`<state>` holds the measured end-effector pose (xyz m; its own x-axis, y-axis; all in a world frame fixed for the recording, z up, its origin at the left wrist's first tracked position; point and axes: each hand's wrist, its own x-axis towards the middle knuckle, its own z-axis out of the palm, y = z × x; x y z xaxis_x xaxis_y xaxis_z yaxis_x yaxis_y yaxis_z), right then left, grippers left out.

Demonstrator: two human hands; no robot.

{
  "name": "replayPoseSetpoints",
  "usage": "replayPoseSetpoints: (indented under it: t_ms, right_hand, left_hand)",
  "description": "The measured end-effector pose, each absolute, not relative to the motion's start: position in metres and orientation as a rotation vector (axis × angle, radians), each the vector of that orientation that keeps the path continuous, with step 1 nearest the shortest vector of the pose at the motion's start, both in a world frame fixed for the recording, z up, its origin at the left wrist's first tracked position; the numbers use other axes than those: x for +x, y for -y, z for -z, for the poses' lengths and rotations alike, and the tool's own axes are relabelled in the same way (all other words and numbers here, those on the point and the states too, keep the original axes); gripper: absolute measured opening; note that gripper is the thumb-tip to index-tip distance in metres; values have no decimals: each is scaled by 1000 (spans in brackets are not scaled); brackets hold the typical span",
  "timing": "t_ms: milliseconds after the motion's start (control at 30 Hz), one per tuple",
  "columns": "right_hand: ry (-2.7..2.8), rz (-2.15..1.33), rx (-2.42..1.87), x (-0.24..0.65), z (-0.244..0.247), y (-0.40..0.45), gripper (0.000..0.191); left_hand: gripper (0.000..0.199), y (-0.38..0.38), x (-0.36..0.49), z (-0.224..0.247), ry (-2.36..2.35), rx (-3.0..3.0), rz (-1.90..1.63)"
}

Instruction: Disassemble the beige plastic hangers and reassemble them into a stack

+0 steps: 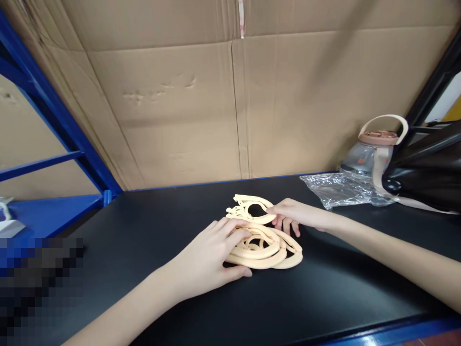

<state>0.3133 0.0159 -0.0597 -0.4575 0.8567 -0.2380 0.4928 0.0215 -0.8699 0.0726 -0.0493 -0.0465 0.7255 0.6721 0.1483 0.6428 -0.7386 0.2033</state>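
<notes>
Several cream plastic pieces, which look like folded travel hangers, lie on the black tabletop. A stack of these folding hangers is under my left hand. The fingers of that hand curl over the stack's left end, and its thumb lies along the near side. Just beyond the stack is another folding hanger, with hooked ends pointing left. My right hand pinches its right end between thumb and fingers, the other fingers hanging loosely curled. Part of the stack is hidden by my left fingers.
At the back right stands a clear water bottle with a pinkish lid and a strap. A crumpled clear plastic bag lies before it. Cardboard walls the back; a blue metal frame rises at left. A black bag-like object sits far right.
</notes>
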Motion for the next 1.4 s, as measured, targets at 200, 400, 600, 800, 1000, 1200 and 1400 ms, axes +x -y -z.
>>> replayPoseSetpoints:
  t_ms: [200, 400, 600, 800, 1000, 1200, 1400]
  right_hand:
    - [2330, -707, -1721, 332, 50, -4, 40]
    - [2127, -408, -1267, 334, 32, 1, 30]
    - [1802, -795, -771, 309, 17, 10, 26]
    - [2020, -719, -1069, 324, 1, 16, 33]
    - [2544, -531, -1230, 329, 4, 21, 48]
    - [2369, 312, -1226, 297, 15, 18, 30]
    - [2285, 1036, -862, 289, 12, 7, 21]
  left_hand:
    - [32, 49, 72, 42, -1033, 2783, -484]
    - [37, 44, 72, 41, -1267, 2792, -920]
    - [33, 37, 95, 24, -1233, 2333, -1138]
    - [16, 26, 87, 6, -1132, 1774, -1093]
    - [17, 24, 78, 7, -949, 1454, -1234]
    - [13, 35, 112, 8, -932, 1535, -1160]
    - [22, 28, 125, -3, -1089, 1527, -1054]
